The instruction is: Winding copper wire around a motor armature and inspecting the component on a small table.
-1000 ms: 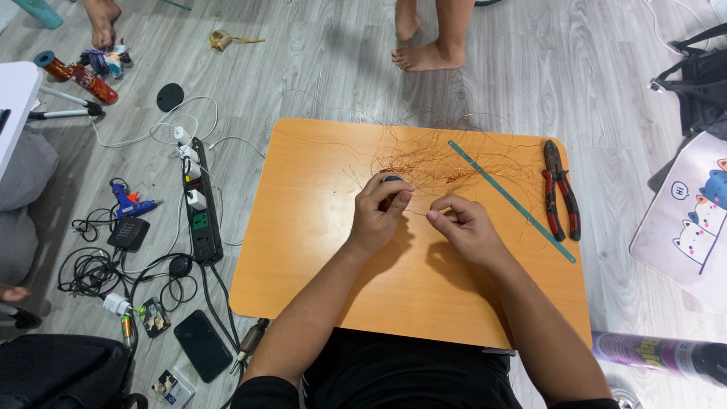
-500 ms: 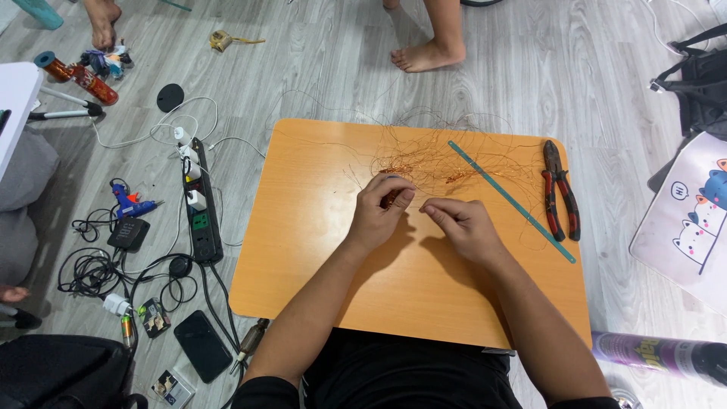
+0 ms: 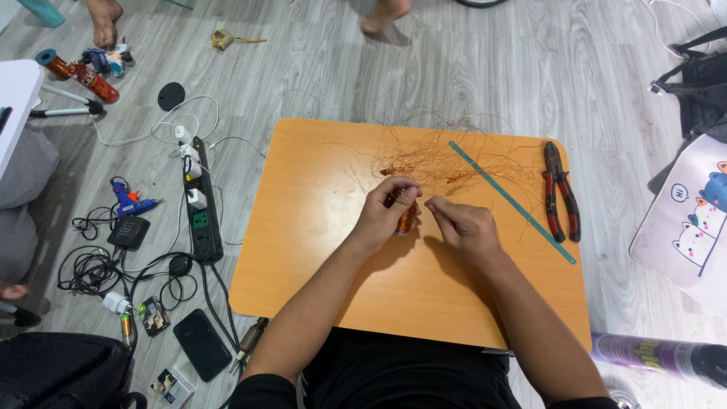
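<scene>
Here: left hand (image 3: 385,214) near the middle of the orange surface (image 3: 318,250), fingers (image 3: 405,193) clamped on a small spool of copper wire (image 3: 405,217), spool upright-ish, only partly visible under the hand. Right hand (image 3: 463,227) just beside it, fingers (image 3: 433,204) pinched together close to the spool; looks like a thin strand between them, too fine to be sure. The two hands are nearly touching.

Loose tangle of copper wire (image 3: 435,163) spread over the far half of the surface, just beyond both hands, some strands running off the far edge onto the floor. Long teal ruler (image 3: 512,201) lies diagonally from far middle toward the right edge, across the tangle's edge. Red-handled pliers (image 3: 560,191) near the far right corner, just beside the ruler, jaws pointing away.

On the floor off the left edge: black power strip (image 3: 203,212) with plugs, blue glue gun (image 3: 127,203), black cables (image 3: 91,265), phone (image 3: 202,344) near the near left corner. Spray can (image 3: 659,354) off the near right corner. Another person's foot (image 3: 382,17) on the floor beyond the far edge.
</scene>
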